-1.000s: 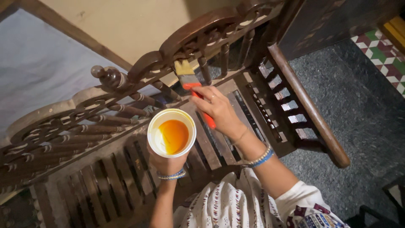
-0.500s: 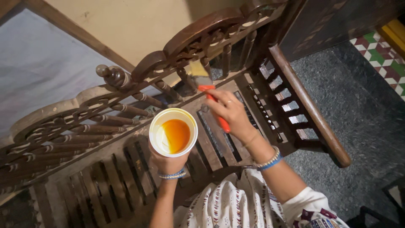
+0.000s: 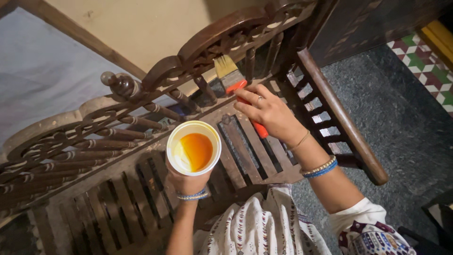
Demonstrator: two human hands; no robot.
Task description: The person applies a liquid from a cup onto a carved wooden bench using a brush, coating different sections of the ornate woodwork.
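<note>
A paintbrush (image 3: 234,84) with a red handle is being gripped by the right hand (image 3: 270,113), fingers closed around the handle, in the upper centre of the frame. The pale bristles are being held against the carved backrest (image 3: 212,40) of a dark wooden bench (image 3: 245,151), just beside the turned spindles near the upper centre. A ring is being worn on one finger of this hand, and beaded bracelets (image 3: 321,168) are being worn at the wrist, right of centre.

A white cup (image 3: 193,148) is being held from below by the left hand (image 3: 188,182), fingers closed around its base, at the centre of the frame. An amber liquid (image 3: 196,150) is being contained in the cup, pooled toward its right side. The cup is being kept above the slatted seat of the bench, apart from the brush. Blue bracelets (image 3: 192,195) are being worn on the left wrist, below the cup.

The bench is being viewed from above, running from the lower left to the upper right of the frame. Its armrest (image 3: 342,118) is being shown at the right, darker and glossier than the dusty backrest section at the left. A patterned white garment (image 3: 264,226) is being seen at the bottom centre. A dark speckled floor (image 3: 406,123) is being shown at the right, with coloured tiles (image 3: 424,61) in the upper right corner. A pale wall (image 3: 141,28) is being seen behind the backrest at the top.
</note>
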